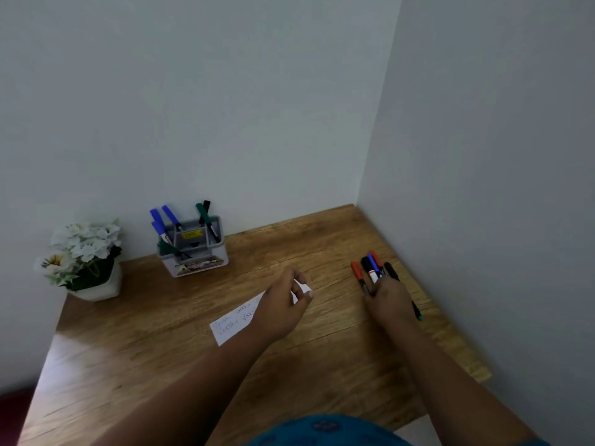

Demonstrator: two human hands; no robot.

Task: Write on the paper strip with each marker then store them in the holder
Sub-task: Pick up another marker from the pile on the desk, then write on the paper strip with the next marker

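Wooden desk (161,365) under both your hands, with the strip (235,320) lying slantwise in the middle, its long axis running from near-left to far-right, and some lines of writing already on its near half. Your left hand (283,304) sits over the strip's far end, fingers loosely curled with the fingertips (309,293) at the paper; it looks like a light pinch or press to steady it, though you can't tell for sure how firmly it has hold. Well to the right, near the side wall, lies the loose cluster of markers (370,268), red, black and blue, their long axes pointing roughly away from you. Your right hand (391,300) lies on the near ends of that cluster, fingers reaching forward among the barrels; whether it has closed on one marker yet is hidden by the back of the hand. The holder (193,249) stands at the back left against the wall, beside the flowers (83,249), already carrying several blue, green and black markers. So the pile is by your right hand and the strip just left of it, while the holder is a longer reach across the strip to the far left. Judging from this, your next move is to lift one marker from the pile and bring it left to the bare part of the strip.
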